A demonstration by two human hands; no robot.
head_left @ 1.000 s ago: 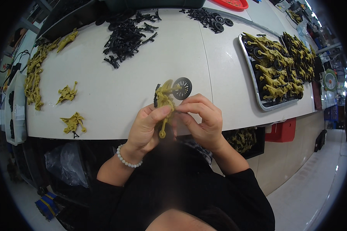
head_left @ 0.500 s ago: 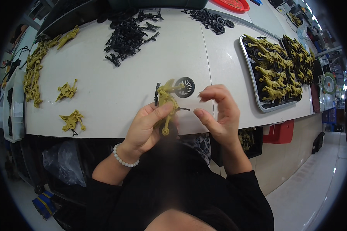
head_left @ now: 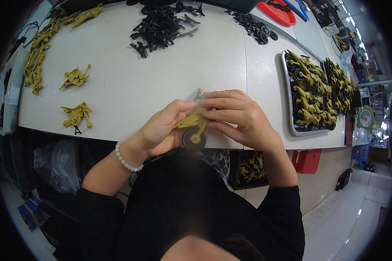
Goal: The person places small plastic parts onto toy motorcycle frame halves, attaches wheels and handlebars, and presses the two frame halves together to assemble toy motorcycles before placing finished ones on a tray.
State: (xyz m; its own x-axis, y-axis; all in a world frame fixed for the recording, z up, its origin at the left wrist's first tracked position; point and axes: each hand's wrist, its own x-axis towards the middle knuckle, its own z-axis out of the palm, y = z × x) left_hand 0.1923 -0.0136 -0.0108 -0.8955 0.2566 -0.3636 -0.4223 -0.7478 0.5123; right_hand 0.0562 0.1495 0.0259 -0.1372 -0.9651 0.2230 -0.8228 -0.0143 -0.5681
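Observation:
A yellow toy motorcycle (head_left: 190, 122) with a black wheel (head_left: 193, 140) at its near end is between my hands, over the table's front edge. My left hand (head_left: 161, 124), a beaded bracelet on its wrist, grips it from the left. My right hand (head_left: 237, 116) closes on its far right part, its fingers covering that end. The other wheel is hidden behind those fingers. A dark handlebar-like piece (head_left: 199, 93) sticks out beyond the fingertips. Off to the left lie two yellow motorcycle bodies (head_left: 76, 78), the nearer one with a small black part attached.
A metal tray (head_left: 292, 117) packed with yellow-and-black toy motorcycles sits at right. Black parts (head_left: 154, 30) are heaped at the back, with black wheels (head_left: 264, 35) further right. More yellow bodies (head_left: 33, 65) line the left edge. A red dish (head_left: 276, 14) stands far back.
My right hand has come in from the right and closed on the toy motorcycle's far end. The motorcycle has turned, and its far wheel is now covered. The whole view has shifted slightly.

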